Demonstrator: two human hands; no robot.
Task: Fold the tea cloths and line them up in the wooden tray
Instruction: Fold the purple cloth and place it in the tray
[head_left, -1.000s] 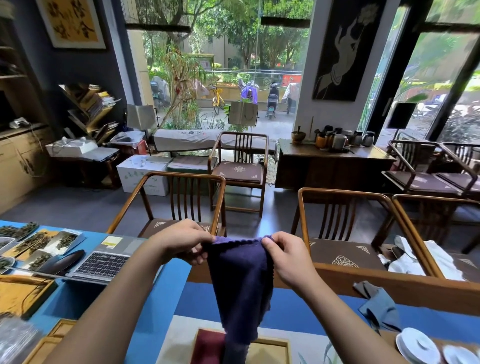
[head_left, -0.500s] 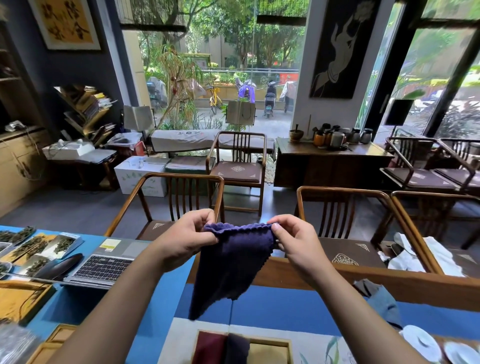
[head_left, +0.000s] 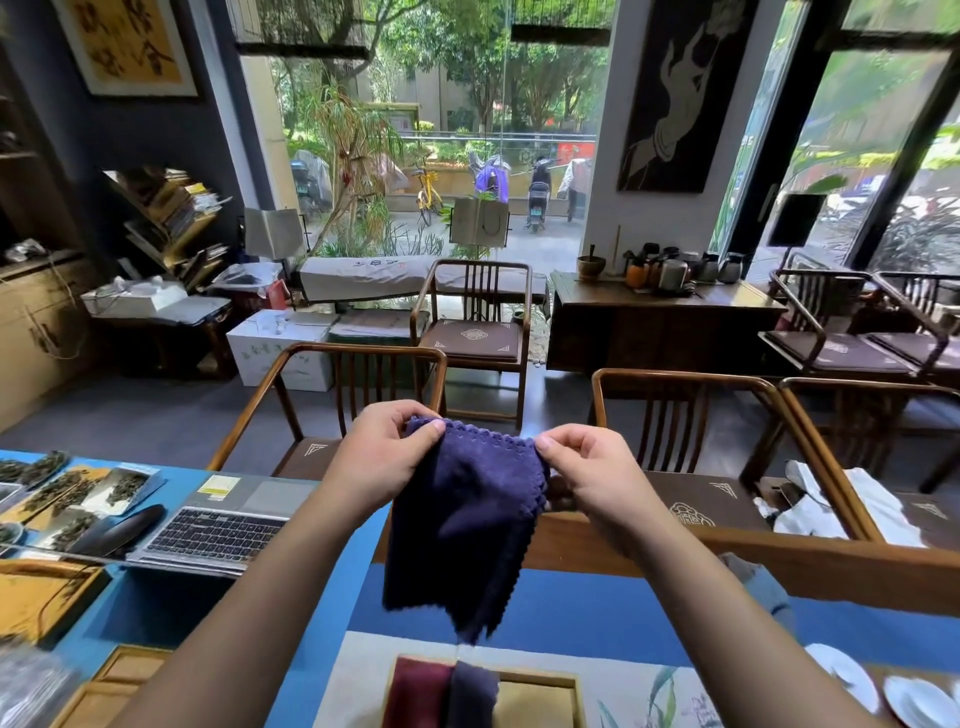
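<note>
The left hand (head_left: 384, 457) and right hand (head_left: 587, 467) each pinch a top corner of a purple tea cloth (head_left: 462, 525), held up over the blue table (head_left: 597, 608). Below, the wooden tray (head_left: 545, 696) holds two folded cloths, one maroon (head_left: 418, 693), one dark (head_left: 472, 696). A laptop (head_left: 218, 530) sits left; wooden chairs (head_left: 332, 395) stand beyond.

- Two bare forearms reach in from the near edge, no sleeves visible.
- Left hand (head_left: 382, 457) and right hand (head_left: 592, 475) wear no gloves, rings or watch.
- Fingernails short, unpainted.
</note>
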